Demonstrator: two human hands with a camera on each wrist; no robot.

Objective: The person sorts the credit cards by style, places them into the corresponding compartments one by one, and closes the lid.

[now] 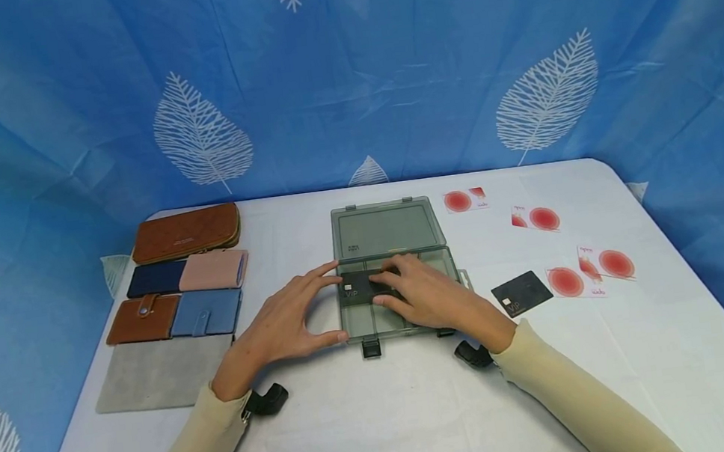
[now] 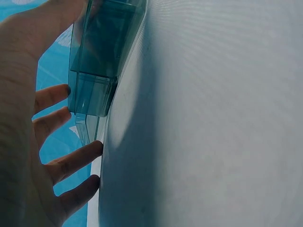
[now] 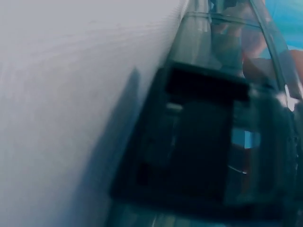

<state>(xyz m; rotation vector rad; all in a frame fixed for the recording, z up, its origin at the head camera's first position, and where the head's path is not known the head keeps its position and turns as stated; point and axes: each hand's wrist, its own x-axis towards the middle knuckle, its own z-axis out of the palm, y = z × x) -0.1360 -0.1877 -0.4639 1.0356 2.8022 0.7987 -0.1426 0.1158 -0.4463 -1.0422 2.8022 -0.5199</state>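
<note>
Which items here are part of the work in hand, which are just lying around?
In hand: black VIP card, held by left hand and right hand over the open organizer box.

Lying about: wallets, grey pouch, second black card, red-dot cards.

Both hands (image 1: 359, 309) reach forward, seemingly spread.

Both arms in long cream sleeves w/ a black wrist-cam mount (image 1: 266, 400) strapped under each cuff.
</note>
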